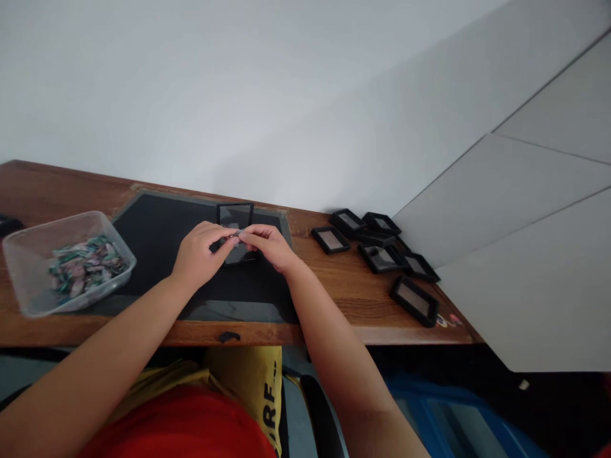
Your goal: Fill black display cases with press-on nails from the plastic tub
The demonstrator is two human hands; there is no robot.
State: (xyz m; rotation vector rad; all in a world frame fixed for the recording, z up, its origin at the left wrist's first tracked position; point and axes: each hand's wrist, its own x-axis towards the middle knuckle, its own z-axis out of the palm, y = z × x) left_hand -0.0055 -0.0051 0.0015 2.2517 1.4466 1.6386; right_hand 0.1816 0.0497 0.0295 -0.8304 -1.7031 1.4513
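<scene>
My left hand and my right hand meet over the dark mat, fingertips pinched together. Between them is a small greyish piece, too small and too covered by fingers to name. Just beneath, an open black case with a thin rim and a clear or shiny panel lies on the black mat; my hands hide its middle. To the left of my hands stands a clear plastic tub holding a heap of small green, pink and grey pieces.
Several black cases with window panels, such as one case near the front edge, lie on the right of the wooden table. A white wall rises behind. Below at right is a blue object.
</scene>
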